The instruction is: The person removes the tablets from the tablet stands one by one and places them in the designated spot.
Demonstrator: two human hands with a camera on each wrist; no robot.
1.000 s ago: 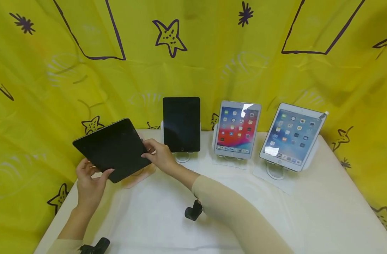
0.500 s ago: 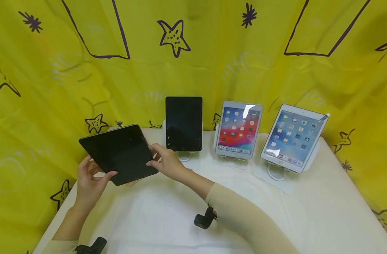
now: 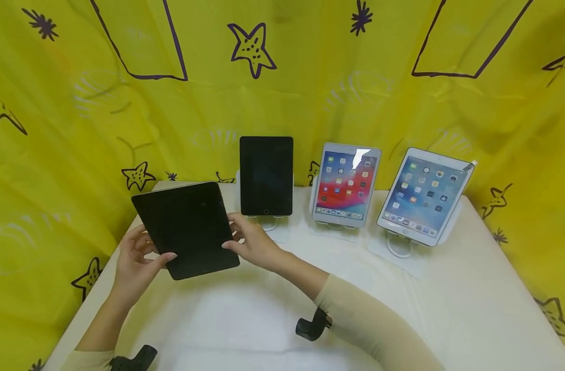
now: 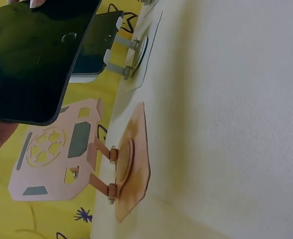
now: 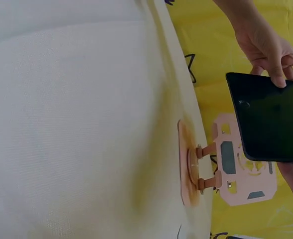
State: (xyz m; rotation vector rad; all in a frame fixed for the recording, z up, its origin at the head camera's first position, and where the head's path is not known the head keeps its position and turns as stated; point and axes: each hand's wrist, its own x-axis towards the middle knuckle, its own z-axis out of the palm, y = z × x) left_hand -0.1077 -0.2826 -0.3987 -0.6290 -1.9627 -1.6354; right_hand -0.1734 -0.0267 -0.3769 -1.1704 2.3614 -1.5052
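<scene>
Tablet point(image 3: 188, 228) upright (long axis tilted left)

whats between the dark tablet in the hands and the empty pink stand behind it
Nothing: in the left wrist view the dark tablet hangs in front of the pink stand, with only open air between them. The right wrist view shows the same gap.

My white cloth-covered table point(image 3: 449, 309) fills the lower half of the head view. Along its far edge, right of centre, stand three clear flat-based tablet stands point(image 3: 399, 251). At far left an empty salmon-pink stand point(image 4: 131, 164) sits on its flat base, its cradle plate tilted up.
</scene>
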